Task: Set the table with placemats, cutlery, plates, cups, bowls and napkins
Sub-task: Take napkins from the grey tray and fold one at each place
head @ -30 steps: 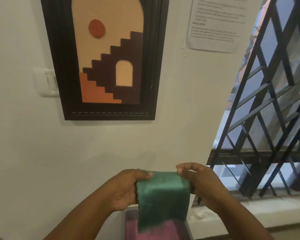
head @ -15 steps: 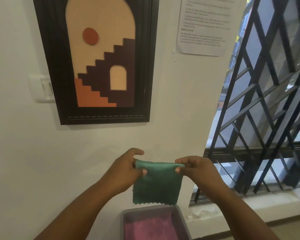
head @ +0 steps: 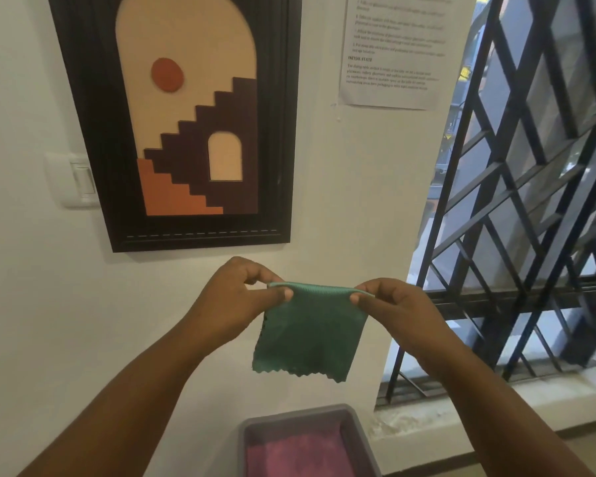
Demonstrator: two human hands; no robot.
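A green cloth napkin (head: pixel 310 335) with a zigzag lower edge hangs folded in the air in front of the white wall. My left hand (head: pixel 234 304) pinches its top left corner between thumb and fingers. My right hand (head: pixel 393 308) pinches the top right corner the same way, so the top edge is stretched between both hands. Below the napkin stands a grey bin (head: pixel 358 428) with a pink cloth (head: pixel 303 456) inside it.
A framed picture (head: pixel 186 118) of stairs hangs on the wall above my hands, with a light switch (head: pixel 78 180) to its left and a printed sheet (head: pixel 393 49) to its right. A black window grille (head: pixel 516 201) and a pale sill (head: pixel 461 414) fill the right side.
Both hands have lifted the green napkin up out of the grey bin; its lower edge now hangs free above the pink cloth. The view has tilted down slightly.
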